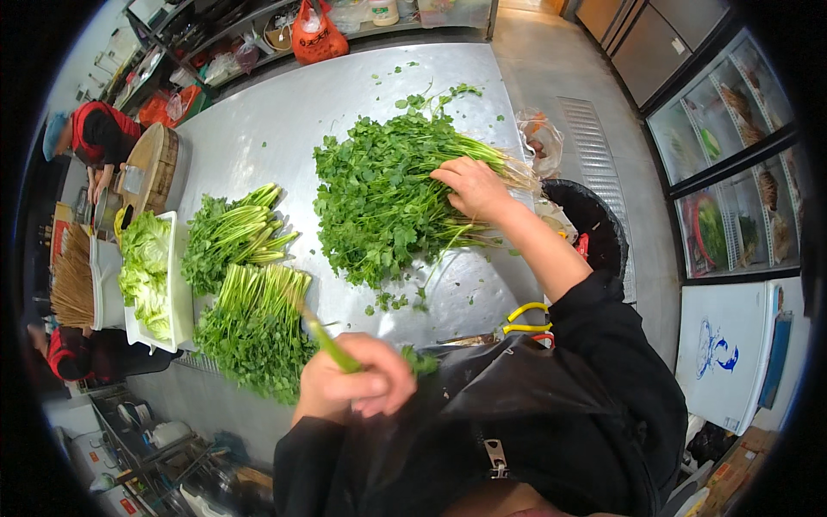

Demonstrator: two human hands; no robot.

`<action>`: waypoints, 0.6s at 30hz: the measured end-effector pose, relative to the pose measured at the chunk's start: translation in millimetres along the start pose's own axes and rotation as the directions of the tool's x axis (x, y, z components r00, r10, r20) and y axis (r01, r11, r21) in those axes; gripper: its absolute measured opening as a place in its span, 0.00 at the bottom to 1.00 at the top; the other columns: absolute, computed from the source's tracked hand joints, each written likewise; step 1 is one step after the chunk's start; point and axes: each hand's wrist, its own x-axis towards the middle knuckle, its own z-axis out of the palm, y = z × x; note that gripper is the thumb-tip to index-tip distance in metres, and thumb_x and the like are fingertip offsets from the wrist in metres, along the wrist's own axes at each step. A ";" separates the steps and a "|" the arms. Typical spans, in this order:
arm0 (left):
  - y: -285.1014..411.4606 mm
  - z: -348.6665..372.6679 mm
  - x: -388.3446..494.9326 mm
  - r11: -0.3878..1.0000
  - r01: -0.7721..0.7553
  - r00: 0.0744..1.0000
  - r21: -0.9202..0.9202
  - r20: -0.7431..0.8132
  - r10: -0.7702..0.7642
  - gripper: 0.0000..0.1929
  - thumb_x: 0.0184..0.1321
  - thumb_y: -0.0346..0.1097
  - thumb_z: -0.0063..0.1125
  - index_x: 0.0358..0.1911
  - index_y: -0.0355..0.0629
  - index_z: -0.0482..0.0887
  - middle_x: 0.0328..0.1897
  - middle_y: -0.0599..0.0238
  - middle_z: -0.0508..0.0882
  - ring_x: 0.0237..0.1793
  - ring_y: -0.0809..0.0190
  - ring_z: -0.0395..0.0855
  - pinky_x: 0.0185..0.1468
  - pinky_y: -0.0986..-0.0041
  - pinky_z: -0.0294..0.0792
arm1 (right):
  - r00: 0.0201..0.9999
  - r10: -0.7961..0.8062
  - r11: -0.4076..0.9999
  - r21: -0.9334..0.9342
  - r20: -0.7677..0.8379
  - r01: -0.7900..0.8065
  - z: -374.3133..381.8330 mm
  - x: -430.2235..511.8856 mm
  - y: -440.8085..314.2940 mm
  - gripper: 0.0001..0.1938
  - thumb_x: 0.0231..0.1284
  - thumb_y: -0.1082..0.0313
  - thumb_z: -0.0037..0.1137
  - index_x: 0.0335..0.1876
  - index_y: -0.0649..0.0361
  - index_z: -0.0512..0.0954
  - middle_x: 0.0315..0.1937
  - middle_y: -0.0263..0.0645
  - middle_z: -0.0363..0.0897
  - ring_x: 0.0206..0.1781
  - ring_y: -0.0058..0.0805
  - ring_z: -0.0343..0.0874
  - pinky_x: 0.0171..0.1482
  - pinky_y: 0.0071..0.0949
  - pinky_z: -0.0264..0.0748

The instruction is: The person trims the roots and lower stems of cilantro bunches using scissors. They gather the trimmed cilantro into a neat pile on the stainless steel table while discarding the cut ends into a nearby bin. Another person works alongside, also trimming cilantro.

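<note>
A large heap of leafy green herbs with rooted stems (394, 187) lies on the metal table (258, 152). On its stems, near the pale roots, rests my right hand (475, 187), fingers bent; whether it grips any stems I cannot tell. Closer to my body, my left hand (358, 378) is closed around a small bunch of green stems (333, 346), partly blurred, with leaves showing past the hand. Two further piles lie on the left: a bundle of herbs with trimmed stems (258, 323) and a bundle with thicker stems (239, 236).
A white tub of lettuce (182, 284) stands at the left edge, near a round wooden chopping block (155, 168). Yellow-handled scissors (526, 327) lie at the near edge. A black-lined bin (604, 220) stands right. Two people (97, 132) (84, 352) are at left.
</note>
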 end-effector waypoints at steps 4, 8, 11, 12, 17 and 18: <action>4.5 -4.1 -8.9 0.965 -0.261 0.957 -0.027 0.120 0.263 0.10 0.54 0.30 0.54 0.28 0.25 0.78 0.16 0.47 0.78 0.08 0.66 0.69 0.11 0.76 0.58 | 0.984 0.174 0.985 0.003 0.049 -0.174 12.8 17.7 18.1 0.11 0.53 0.61 0.54 0.42 0.50 0.78 0.43 0.32 0.77 0.50 0.34 0.72 0.50 0.34 0.69; -2.6 -8.2 -4.9 0.981 -0.175 0.978 0.080 -0.104 0.183 0.10 0.58 0.30 0.50 0.36 0.26 0.76 0.21 0.52 0.78 0.14 0.68 0.71 0.17 0.79 0.62 | 0.958 0.267 0.950 0.141 0.105 -0.280 10.3 46.4 34.9 0.12 0.55 0.56 0.53 0.37 0.54 0.79 0.34 0.41 0.80 0.39 0.42 0.77 0.41 0.39 0.73; -4.2 -29.5 10.9 0.954 -0.007 0.991 0.299 -0.127 0.047 0.10 0.62 0.27 0.44 0.43 0.31 0.75 0.29 0.58 0.79 0.20 0.69 0.74 0.23 0.80 0.66 | 0.951 0.304 0.913 0.303 -0.061 -0.272 -0.1 53.5 35.9 0.13 0.54 0.57 0.54 0.38 0.56 0.79 0.34 0.43 0.80 0.37 0.42 0.78 0.39 0.38 0.73; -8.3 -35.4 16.2 0.938 0.084 0.974 0.337 -0.228 -0.006 0.10 0.63 0.28 0.43 0.44 0.32 0.75 0.30 0.60 0.79 0.23 0.69 0.74 0.25 0.81 0.67 | 0.950 0.284 0.907 0.358 -0.132 -0.222 -2.8 52.5 33.3 0.12 0.54 0.58 0.54 0.37 0.58 0.79 0.33 0.44 0.80 0.37 0.42 0.78 0.37 0.37 0.72; -35.7 -72.7 45.4 0.423 0.160 0.965 0.892 -0.232 0.124 0.14 0.61 0.29 0.46 0.50 0.36 0.73 0.41 0.56 0.80 0.41 0.56 0.79 0.46 0.71 0.70 | 0.960 0.279 0.926 0.275 -0.032 -0.260 -15.1 15.7 18.0 0.12 0.50 0.64 0.55 0.39 0.60 0.77 0.33 0.44 0.77 0.42 0.42 0.75 0.44 0.35 0.71; -38.7 -82.2 48.1 0.360 0.145 0.971 0.922 -0.203 0.129 0.17 0.58 0.28 0.48 0.52 0.40 0.73 0.53 0.51 0.76 0.55 0.48 0.73 0.58 0.65 0.64 | 0.958 0.265 0.924 0.257 0.106 -0.284 -15.3 4.5 14.7 0.13 0.49 0.66 0.55 0.41 0.59 0.76 0.36 0.43 0.76 0.43 0.41 0.74 0.45 0.35 0.71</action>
